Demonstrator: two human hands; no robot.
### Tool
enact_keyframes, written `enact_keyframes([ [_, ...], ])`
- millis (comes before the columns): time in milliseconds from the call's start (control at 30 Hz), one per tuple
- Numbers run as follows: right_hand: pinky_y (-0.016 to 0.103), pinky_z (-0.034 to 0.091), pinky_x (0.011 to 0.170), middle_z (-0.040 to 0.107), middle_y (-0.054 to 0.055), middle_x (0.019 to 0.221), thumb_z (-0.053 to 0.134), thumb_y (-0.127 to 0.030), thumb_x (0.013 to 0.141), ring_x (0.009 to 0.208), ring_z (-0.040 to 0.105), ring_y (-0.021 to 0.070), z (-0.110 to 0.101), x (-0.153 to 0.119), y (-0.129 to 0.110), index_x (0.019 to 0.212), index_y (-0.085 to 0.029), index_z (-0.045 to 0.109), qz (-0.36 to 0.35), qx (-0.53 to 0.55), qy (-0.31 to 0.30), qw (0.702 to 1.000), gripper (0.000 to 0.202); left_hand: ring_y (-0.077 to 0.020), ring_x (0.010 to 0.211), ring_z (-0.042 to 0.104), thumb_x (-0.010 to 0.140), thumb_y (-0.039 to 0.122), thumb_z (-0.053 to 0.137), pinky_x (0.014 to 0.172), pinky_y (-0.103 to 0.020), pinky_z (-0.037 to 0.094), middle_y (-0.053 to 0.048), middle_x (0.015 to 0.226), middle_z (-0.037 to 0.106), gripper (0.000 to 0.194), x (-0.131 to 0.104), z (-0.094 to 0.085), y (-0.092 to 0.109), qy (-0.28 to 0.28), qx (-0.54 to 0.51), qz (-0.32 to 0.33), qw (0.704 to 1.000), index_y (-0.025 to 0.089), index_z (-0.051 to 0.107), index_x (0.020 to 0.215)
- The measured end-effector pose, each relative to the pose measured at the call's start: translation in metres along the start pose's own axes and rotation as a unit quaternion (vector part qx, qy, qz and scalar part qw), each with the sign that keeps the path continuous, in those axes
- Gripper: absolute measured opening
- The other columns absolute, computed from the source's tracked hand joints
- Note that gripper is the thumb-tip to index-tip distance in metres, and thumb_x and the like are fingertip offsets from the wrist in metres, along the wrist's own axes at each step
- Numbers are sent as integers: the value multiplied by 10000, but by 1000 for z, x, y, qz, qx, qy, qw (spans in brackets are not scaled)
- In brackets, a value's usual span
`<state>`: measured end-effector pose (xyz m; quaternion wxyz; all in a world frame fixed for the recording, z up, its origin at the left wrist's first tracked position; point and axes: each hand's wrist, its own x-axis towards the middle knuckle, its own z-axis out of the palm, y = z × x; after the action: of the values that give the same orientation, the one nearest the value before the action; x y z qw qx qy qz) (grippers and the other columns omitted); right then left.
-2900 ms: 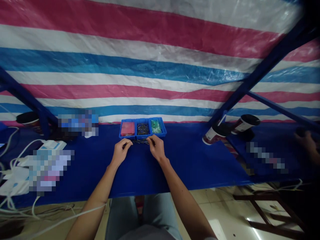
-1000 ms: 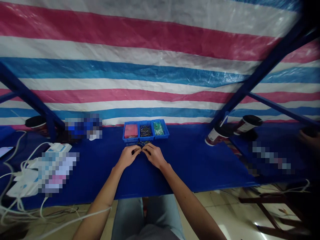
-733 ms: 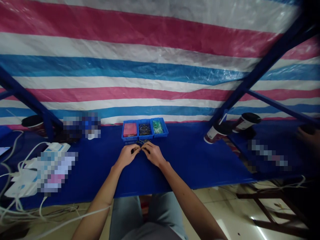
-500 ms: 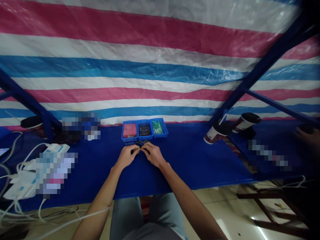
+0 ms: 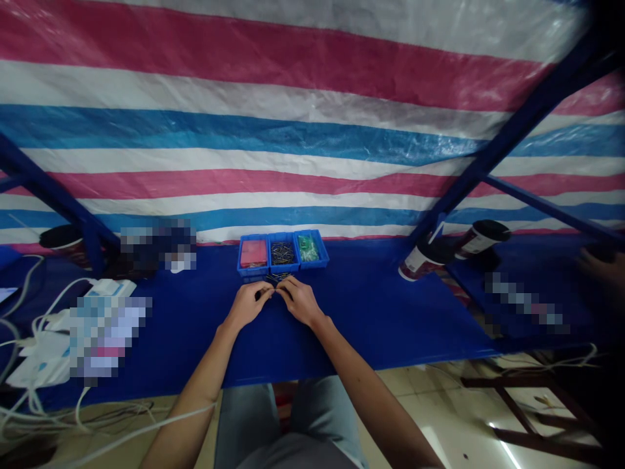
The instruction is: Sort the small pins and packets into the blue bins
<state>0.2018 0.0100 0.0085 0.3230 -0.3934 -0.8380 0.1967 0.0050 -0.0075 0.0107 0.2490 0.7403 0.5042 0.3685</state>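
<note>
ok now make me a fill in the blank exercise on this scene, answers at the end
The bare left hand and bare right hand are before three small plastic trays, all coloured ____. As seen, slender dark pieces lie inside the ____ tray. Flat pink pieces lie in the tray at the row's ____ end. The plastic sheet behind is patterned with red, white and blue ____.

Missing words: blue; middle; left; stripes

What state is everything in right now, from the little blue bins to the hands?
Left bin: open, holding flat pink pieces
Middle bin: open, full of thin dark pieces
Right bin: open, holding green and clear pieces
Loose dark pieces: piled before the bins
Left hand: fingertips pinched; contents too small to tell
Right hand: same
Nearer tub: standing, white stick at its top
</note>
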Motion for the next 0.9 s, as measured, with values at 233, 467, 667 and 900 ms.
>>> enact_keyframes([
  [233, 240, 455, 803, 656, 38, 1013, 467, -276, 1025, 923, 641, 155, 1, 0, 0, 1045, -240, 636, -1, -8, -3, 1000, 174, -177, 694, 655, 929, 362, 543, 702, -270, 489, -31, 776, 727, 234, 0, 0, -1, 3, 5, -1, 1000, 208, 711, 880],
  [467, 245, 443, 774, 653, 40, 995, 431, -294, 1039, 897, 633, 159, -1, 1, -1, 1045, -232, 626, -5, -23, -14, 1000, 205, -162, 672, 645, 921, 333, 566, 680, -255, 466, -14, 753, 719, 204, 0, 0, -2, 8, -3, 0, 1000, 206, 708, 847],
  [667, 241, 423, 745, 645, 32, 926, 401, -280, 1047, 833, 620, 151, 0, 1, -1, 966, -220, 615, -2, -40, -14, 999, 236, -170, 693, 655, 932, 352, 551, 701, -260, 476, -21, 763, 724, 230, 0, 0, -1, 8, -9, -1, 1000, 201, 706, 854],
  [900, 240, 415, 714, 653, 30, 913, 437, -328, 1039, 799, 617, 144, -1, 0, -1, 978, -211, 615, 7, -32, -1, 999, 222, -152, 666, 633, 931, 345, 562, 683, -242, 464, -12, 749, 710, 219, 0, 0, -2, 13, -18, -3, 1000, 187, 702, 874],
])
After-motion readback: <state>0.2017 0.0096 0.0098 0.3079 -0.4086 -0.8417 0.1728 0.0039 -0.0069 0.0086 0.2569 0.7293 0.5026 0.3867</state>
